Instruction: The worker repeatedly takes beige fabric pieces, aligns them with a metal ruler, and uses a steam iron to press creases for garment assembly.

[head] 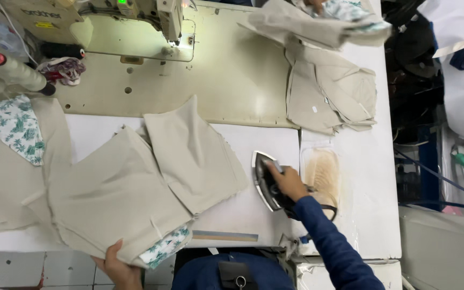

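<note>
The right hand (288, 182) is wrapping its fingers around the iron (267, 180), which is standing just right of the beige fabric (135, 188). The left hand (118, 268) is pinching that fabric's near edge, left of the iron.

White work table (361, 177) extends beyond the right hand. Tiled floor (38, 266) shows left of the left hand. Lit sewing-machine bed (232, 70) lies beyond both hands.
</note>
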